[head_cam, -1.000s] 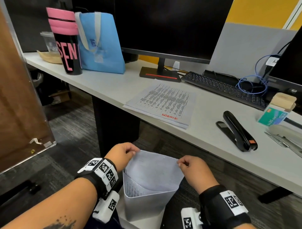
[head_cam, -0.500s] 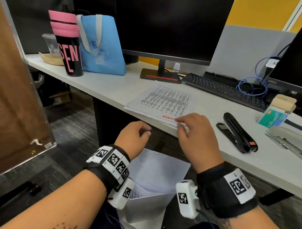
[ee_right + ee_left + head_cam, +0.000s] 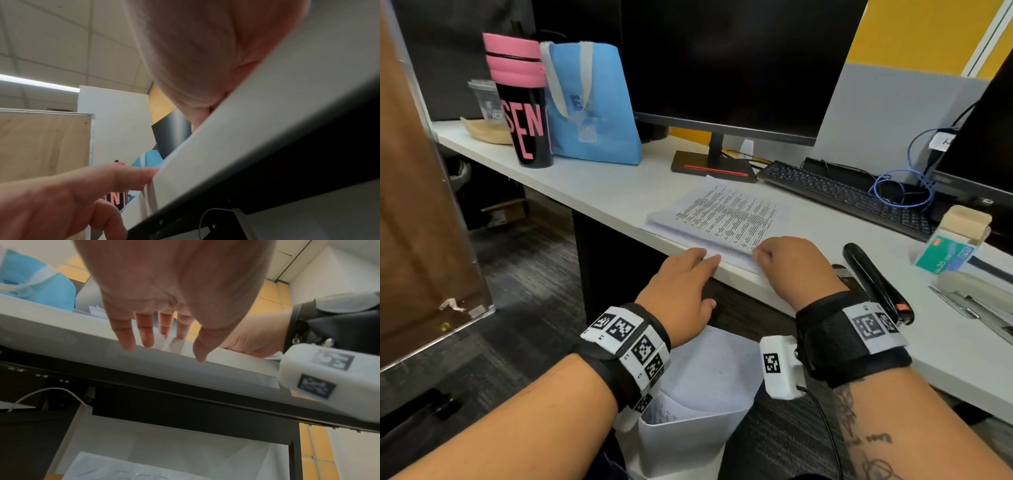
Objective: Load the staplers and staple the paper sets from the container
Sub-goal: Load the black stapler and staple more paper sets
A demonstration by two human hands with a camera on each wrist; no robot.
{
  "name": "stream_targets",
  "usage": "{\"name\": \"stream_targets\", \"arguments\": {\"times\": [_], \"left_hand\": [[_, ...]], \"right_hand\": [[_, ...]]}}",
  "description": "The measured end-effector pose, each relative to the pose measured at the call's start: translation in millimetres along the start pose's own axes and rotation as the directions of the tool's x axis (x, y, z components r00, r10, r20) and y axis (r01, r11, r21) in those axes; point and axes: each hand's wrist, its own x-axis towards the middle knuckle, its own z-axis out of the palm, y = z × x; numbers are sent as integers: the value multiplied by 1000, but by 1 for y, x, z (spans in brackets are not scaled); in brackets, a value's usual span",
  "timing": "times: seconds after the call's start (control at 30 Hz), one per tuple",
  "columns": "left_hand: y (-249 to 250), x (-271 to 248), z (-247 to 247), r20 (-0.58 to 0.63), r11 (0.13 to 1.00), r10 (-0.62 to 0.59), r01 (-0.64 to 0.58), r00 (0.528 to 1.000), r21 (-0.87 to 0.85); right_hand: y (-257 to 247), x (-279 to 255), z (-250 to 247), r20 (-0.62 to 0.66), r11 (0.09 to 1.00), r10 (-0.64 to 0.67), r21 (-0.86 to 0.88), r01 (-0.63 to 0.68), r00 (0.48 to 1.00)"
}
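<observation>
**Basically both hands are at the paper stack on the desk edge**

So the printed paper stack [image 3: 722,219] is lying flat on the white desk [image 3: 599,192], right at the near edge, in front of the monitor stand [image 3: 714,166]. The left hand [image 3: 681,284] is stretched out with straight, relaxed fingers, and the fingertips [image 3: 709,258] sit on the near left corner of the stack. It isn't gripping anything; the left wrist view shows the fingers [image 3: 125,337] spread out over the desk edge. The right hand [image 3: 791,263] is at the near right corner of the same stack with its fingers curled in. It looks like it's pinching the sheets there, but I honestly can't tell for sure, since the knuckles hide the fingertips and the right wrist view is mostly palm and desk edge.

The black stapler [image 3: 873,281] is lying on the desk just right of the right hand, untouched. Further right there's a green staple box [image 3: 941,255], and a second, grey stapler [image 3: 976,294] opened out flat at the frame edge. The white container [image 3: 688,435] sits down below the desk between the forearms, with more sheets [image 3: 715,370] standing in it.

Other stuff on the desk: a black and pink tumbler [image 3: 524,102], a blue tote bag [image 3: 592,102], a keyboard [image 3: 849,198] and a tangle of blue cable [image 3: 904,192].
</observation>
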Motion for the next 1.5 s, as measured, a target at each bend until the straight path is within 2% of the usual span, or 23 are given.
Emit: {"name": "stream_targets", "arguments": {"times": [0.1, 0.17, 0.23, 0.37, 0.43, 0.5, 0.57, 0.6, 0.63, 0.67, 0.73, 0.8, 0.83, 0.87, 0.93, 0.97, 1.03, 1.1, 1.2, 1.27, 1.33, 1.43, 1.5], "left_hand": [[1, 1, -3, 42, 1000, -17, 17, 999, -2], [3, 2, -7, 48, 1000, -25, 24, 999, 10], [4, 3, -9, 46, 999, -26, 25, 999, 33], [5, 5, -14, 25, 996, -4, 1, 1000, 91], [8, 5, -15, 25, 995, -14, 12, 1000, 103], [7, 7, -16, -13, 999, 10, -10, 1000, -34], [11, 6, -19, -84, 967, 30, -50, 996, -248], [10, 7, -17, -147, 931, -26, -29, 989, -363], [6, 9, -15, -197, 869, -150, 34, 969, -494], [5, 9, -16, -147, 725, -331, 151, 932, -672], [5, 7, -18, 60, 371, -535, 298, 843, -879], [7, 4, -23, 256, 46, -600, 351, 758, -935], [7, 3, -23, 337, -62, -591, 375, 733, -925], [7, 2, -27, 401, -116, -566, 411, 720, -904], [5, -2, -26, 436, -18, -508, 497, 742, -867], [4, -3, -24, 443, 63, -483, 534, 756, -843], [5, -5, -24, 469, 165, -445, 584, 763, -794], [6, -7, -24, 496, 195, -408, 603, 767, -773], [8, -9, -27, 492, 196, -373, 585, 787, -787], [9, -6, -28, 463, 174, -385, 555, 799, -813], [10, -3, -29, 436, 133, -417, 528, 798, -839], [12, 2, -31, 421, 70, -439, 498, 794, -865], [13, 2, -32, 435, 56, -418, 500, 798, -864]], "right_hand": [[1, -3, 3, -160, 996, 29, 90, -15, 987], [2, -8, 2, -286, 970, 83, 245, -11, 954], [4, -15, 0, -393, 915, 126, 401, 46, 911], [5, -37, -13, -553, 803, 165, 557, 214, 817], [4, -53, -19, -588, 750, 177, 600, 278, 789], [5, -64, -18, -576, 707, 220, 651, 279, 787], [12, -70, -14, -506, 735, 262, 657, 170, 822], [16, -71, -13, -447, 767, 279, 636, 83, 850], [20, -71, -12, -390, 801, 294, 598, -3, 872], [23, -71, -13, -339, 830, 304, 552, -73, 891], [28, -70, -15, -276, 875, 304, 459, -153, 912], [35, -68, -18, -319, 912, 291, 379, -160, 902], [38, -67, -21, -382, 928, 288, 337, -158, 878], [42, -66, -24, -440, 942, 292, 284, -177, 849], [48, -64, -30, -441, 937, 350, 155, -314, 826], [53, -62, -32, -367, 904, 418, 84, -418, 831], [63, -56, -32, -191, 836, 533, -27, -548, 824], [72, -52, -28, -77, 799, 599, -11, -602, 797], [73, -52, -27, -66, 786, 617, 92, -611, 784], [74, -56, -29, -110, 803, 576, 259, -536, 810], [67, -61, -36, -38, 732, 524, 530, -428, 851], [38, -73, -43, 222, 447, 289, 829, -336, 931], [15, -82, -42, 404, 291, 101, 862, -415, 909]]}}
